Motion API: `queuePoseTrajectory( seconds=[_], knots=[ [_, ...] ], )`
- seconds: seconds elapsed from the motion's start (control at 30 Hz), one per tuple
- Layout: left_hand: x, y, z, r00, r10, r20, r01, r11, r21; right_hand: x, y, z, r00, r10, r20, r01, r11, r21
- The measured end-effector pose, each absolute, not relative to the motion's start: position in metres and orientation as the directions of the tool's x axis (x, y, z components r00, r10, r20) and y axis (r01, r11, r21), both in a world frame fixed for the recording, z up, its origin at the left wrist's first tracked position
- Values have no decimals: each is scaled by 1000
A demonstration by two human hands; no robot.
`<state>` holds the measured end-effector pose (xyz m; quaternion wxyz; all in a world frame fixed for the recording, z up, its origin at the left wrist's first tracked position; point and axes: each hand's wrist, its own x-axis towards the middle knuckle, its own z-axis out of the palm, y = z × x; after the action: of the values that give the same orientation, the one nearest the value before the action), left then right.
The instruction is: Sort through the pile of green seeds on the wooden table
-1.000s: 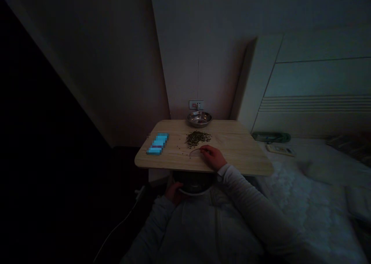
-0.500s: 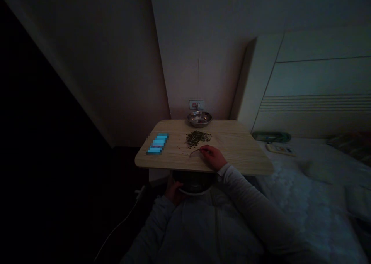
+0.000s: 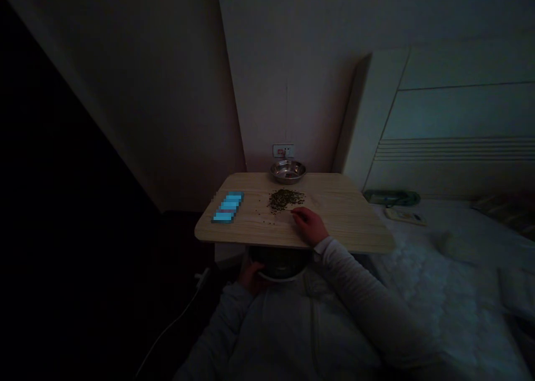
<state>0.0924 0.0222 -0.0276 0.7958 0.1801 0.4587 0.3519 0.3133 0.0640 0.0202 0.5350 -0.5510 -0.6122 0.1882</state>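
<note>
My right hand (image 3: 310, 226) rests on the small wooden table (image 3: 346, 225), fingers curled together, just below and right of a pile of small dark green grains (image 3: 285, 199). What the fingers hold, if anything, is too dark to make out. A few loose grains lie left of the fingertips. Below the table's near edge my left hand (image 3: 249, 275) grips the rim of a dark bowl (image 3: 279, 265) with a pale edge, held against the table's underside. The bowl's inside is mostly hidden.
A steel bowl (image 3: 287, 170) stands at the table's back edge under a wall socket (image 3: 283, 150). A phone with a lit screen (image 3: 228, 207) lies on the table's left. A bed (image 3: 451, 269) with small items is to the right; a white cable (image 3: 175, 320) trails on the floor.
A thin pale strip that stuck out left of my right fingertips no longer shows. The right hand has shifted slightly up toward the pile. The left hand and bowl stay put.
</note>
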Motion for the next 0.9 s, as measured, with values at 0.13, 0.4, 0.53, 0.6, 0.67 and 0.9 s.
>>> queuePoseTrajectory(
  seconds=[0.13, 0.4, 0.53, 0.6, 0.67, 0.9],
  knots=[
    [93, 21, -25, 256, 721, -644, -407, 685, 604, 314, 65, 20, 209, 873, 440, 499, 292, -816],
    [93, 20, -23, 293, 731, -616, -441, 675, 591, 312, 62, 22, 149, 901, 407, 509, 282, -813],
    [95, 20, -22, 262, 706, -657, -418, 697, 582, 313, 62, 22, 118, 913, 391, 484, 291, -825],
    [95, 21, -24, 264, 704, -659, -419, 699, 579, 314, 63, 21, 118, 909, 399, 484, 298, -823],
    [94, 22, -28, 266, 714, -647, -431, 689, 583, 314, 63, 21, 138, 894, 426, 491, 312, -813],
    [93, 23, -32, 258, 727, -636, -422, 677, 603, 313, 64, 20, 128, 875, 467, 513, 344, -786]
  ],
)
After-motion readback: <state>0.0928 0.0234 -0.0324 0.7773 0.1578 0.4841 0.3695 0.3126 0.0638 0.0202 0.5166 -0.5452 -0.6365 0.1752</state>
